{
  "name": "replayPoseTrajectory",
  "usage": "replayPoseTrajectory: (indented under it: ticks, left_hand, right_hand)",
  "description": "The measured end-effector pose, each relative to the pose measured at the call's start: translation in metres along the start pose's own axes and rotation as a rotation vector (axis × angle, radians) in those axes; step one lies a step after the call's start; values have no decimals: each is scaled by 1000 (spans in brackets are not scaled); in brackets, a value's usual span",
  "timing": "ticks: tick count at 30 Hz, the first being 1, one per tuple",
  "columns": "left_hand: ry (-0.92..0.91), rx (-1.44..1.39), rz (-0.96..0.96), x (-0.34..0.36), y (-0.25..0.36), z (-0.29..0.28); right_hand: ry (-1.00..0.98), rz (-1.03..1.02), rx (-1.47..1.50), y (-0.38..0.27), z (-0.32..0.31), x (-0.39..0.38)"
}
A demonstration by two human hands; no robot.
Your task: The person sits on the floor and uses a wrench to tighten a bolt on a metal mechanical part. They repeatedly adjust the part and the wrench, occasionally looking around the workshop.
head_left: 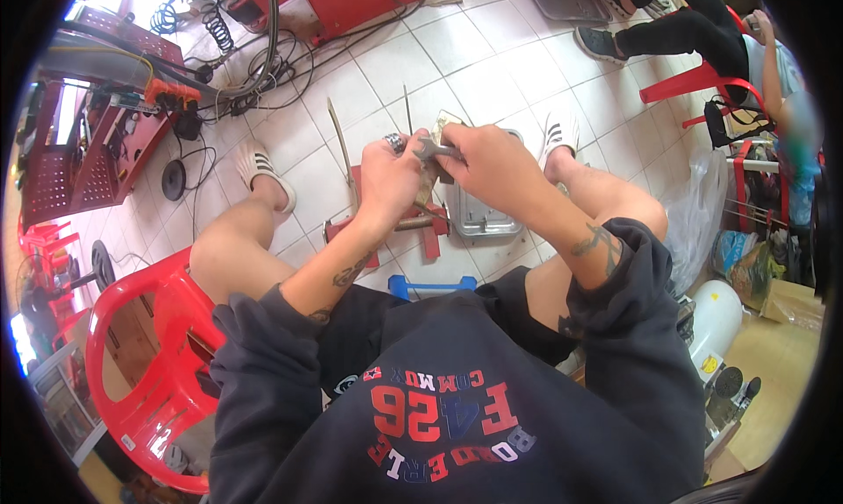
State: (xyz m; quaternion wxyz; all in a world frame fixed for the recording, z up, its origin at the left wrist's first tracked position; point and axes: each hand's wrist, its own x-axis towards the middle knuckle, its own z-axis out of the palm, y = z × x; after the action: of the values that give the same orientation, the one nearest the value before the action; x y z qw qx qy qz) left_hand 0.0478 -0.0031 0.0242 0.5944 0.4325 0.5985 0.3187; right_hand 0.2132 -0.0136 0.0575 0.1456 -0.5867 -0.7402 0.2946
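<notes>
Seen from the head of a seated person looking down: two bare hands meet over a white tiled floor, between spread knees. The right hand has its grip closed on a grey metal spanner, whose open end points toward the thumb of the left hand. The spanner is thus held in the air, between the two hands. The left hand's fingers are curled, with something shiny and silver at the knuckles; I cannot tell whether this grip closes on anything, as the inside is hidden.

Beneath the hands, partly covered by them, stands a low red metal stand. Two thin rods rise beyond the left hand. Just right of the stand, a shallow metal tray lies on the floor, its upper left part hidden behind the right hand and forearm. Nearer the person's lap is a blue bar.

Toward the floor's far edge, loose cables lie near a red machine. At its left edge stands a red cabinet with perforated panels; nearer, a red plastic chair. At the far right corner another person in dark trousers sits; nearer lies a clear plastic bag.
</notes>
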Motion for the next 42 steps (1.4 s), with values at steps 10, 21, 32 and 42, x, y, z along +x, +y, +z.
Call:
replayPoseTrajectory:
  ticks: [10,21,32,42]
  left_hand:
    - [92,-73,39,21,-20,-11]
    - [68,-125,47,17,-15,-6]
    - [51,-142,48,17,-15,1]
    - [7,-33,111,7,-14,2]
  right_hand:
    - [509,176,86,74,-57,22]
    - [423,115,73,62,-44,11]
    - [255,-87,355,16,1,-6]
    - [196,-95,287,26,18,2]
